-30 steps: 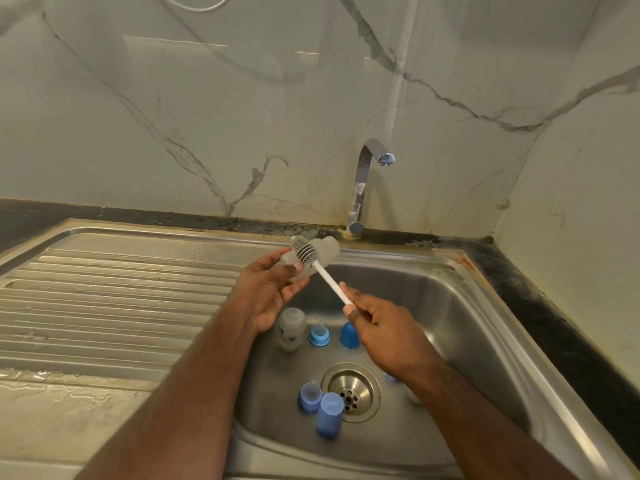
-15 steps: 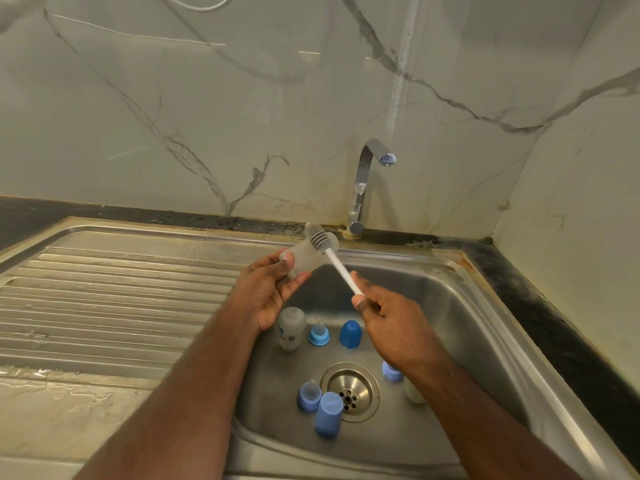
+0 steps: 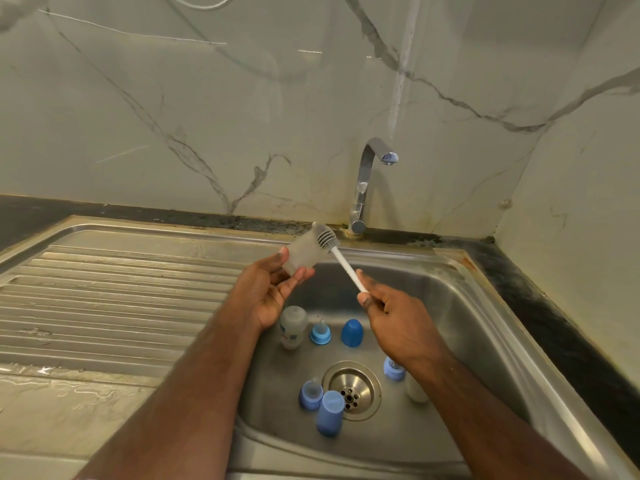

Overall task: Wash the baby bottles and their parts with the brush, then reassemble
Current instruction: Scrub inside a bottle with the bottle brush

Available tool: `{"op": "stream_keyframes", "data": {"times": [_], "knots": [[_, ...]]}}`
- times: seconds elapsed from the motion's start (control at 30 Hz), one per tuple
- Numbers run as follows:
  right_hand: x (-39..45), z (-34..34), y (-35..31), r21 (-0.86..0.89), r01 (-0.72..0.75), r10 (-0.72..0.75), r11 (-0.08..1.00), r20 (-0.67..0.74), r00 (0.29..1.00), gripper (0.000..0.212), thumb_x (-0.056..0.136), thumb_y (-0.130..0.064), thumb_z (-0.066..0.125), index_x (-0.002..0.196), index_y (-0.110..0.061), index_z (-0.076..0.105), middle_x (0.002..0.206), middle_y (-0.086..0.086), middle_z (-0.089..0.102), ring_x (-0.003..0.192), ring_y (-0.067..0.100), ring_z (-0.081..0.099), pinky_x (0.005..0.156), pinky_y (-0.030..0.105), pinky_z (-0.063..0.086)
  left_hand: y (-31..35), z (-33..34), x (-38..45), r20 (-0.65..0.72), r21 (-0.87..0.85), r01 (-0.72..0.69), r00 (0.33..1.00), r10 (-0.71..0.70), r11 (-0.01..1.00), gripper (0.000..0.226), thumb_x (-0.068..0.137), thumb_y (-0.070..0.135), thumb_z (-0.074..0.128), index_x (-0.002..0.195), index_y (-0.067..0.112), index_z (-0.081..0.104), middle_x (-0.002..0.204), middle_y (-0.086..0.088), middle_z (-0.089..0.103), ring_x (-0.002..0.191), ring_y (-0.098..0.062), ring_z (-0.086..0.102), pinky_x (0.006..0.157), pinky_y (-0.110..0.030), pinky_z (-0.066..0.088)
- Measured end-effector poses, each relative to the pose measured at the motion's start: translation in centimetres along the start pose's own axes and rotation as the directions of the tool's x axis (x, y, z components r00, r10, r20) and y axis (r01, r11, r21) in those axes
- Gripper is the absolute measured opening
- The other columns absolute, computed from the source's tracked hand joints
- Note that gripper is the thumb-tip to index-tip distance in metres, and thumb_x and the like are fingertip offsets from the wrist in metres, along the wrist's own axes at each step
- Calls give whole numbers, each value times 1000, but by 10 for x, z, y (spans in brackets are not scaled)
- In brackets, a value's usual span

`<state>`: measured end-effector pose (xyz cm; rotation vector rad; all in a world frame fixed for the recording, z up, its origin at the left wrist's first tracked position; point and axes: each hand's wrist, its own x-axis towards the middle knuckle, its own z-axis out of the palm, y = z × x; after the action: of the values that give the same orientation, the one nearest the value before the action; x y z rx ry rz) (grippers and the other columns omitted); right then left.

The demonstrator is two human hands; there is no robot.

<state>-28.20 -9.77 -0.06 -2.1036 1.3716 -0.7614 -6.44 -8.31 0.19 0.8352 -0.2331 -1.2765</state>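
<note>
A: Nearest first. What is lying on the sink (image 3: 485, 317) floor?

B: A blue cap (image 3: 330, 412) is lying by the drain (image 3: 351, 390), with a blue collar and teat (image 3: 310, 394) touching it on the left. A second blue collar (image 3: 393, 368) is sitting right of the drain, partly hidden by the right forearm, beside a pale bottle (image 3: 415, 389). Farther back, a frosted bottle (image 3: 293, 327) is standing upright with small blue print on its side; the writing is too small to read. Beside it are a light blue teat collar (image 3: 320, 332) and a dark blue cap (image 3: 351, 333).

A: Hands?

B: The right hand (image 3: 391, 320) is pinching the white handle of the brush (image 3: 341, 261), fingers curled round its lower end. The left hand (image 3: 268, 292) is gripping the base of a clear bottle (image 3: 304, 252) between thumb and fingers, above the basin's left edge.

A: Orientation?

B: The held bottle's long axis is tilting up and to the right, mouth pointing toward the tap (image 3: 367, 188). The brush is running from lower right to upper left, its grey bristle head sitting at the bottle's mouth.

A: Beyond that?

B: The ribbed draining board (image 3: 121, 292) is extending left.
</note>
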Motion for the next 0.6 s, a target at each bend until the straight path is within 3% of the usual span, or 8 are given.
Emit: {"op": "stream_keyframes", "data": {"times": [0.17,0.3,0.43,0.53,0.6], "knots": [[-8,6,-3,1,74,-73,997,99,992,43,103,-42,48,142,-56,35,97,-14,69,70,7,60,65,18,50,2,-1,-1,22,-47,7,1000,-6,999,36,97,14,65,129,0,57,124,-29,64,101,-42,73,74,-31,64],[1,-1,1,-4,30,-30,1000,-1,1000,45,104,-39,48,147,-48,39,85,-11,63,63,5,51,57,14,43,1,-3,1,17,-45,13,1000,-13,999,41,96,17,67,132,2,55,126,-29,62,101,-44,72,77,-32,63],[-4,3,0,7,99,-100,995,57,993,42,102,-43,50,139,-59,38,105,-19,69,75,3,60,69,15,49,4,-3,0,21,-80,39,999,-38,996,38,96,19,67,127,-1,58,124,-29,66,99,-42,74,77,-31,62],[1,-3,5,-16,44,-44,999,-2,999,41,104,-41,48,142,-54,40,82,-12,63,65,5,54,54,14,45,5,-4,-1,23,-86,53,998,-51,995,39,96,21,68,126,0,58,125,-29,65,99,-41,74,75,-30,63],[2,-8,7,5,22,-22,1000,-58,998,42,104,-40,48,145,-48,42,80,-15,59,65,4,53,52,11,41,5,-4,-1,25,-81,53,998,-52,995,40,96,22,68,128,0,57,126,-30,63,99,-42,74,74,-30,63]]}}
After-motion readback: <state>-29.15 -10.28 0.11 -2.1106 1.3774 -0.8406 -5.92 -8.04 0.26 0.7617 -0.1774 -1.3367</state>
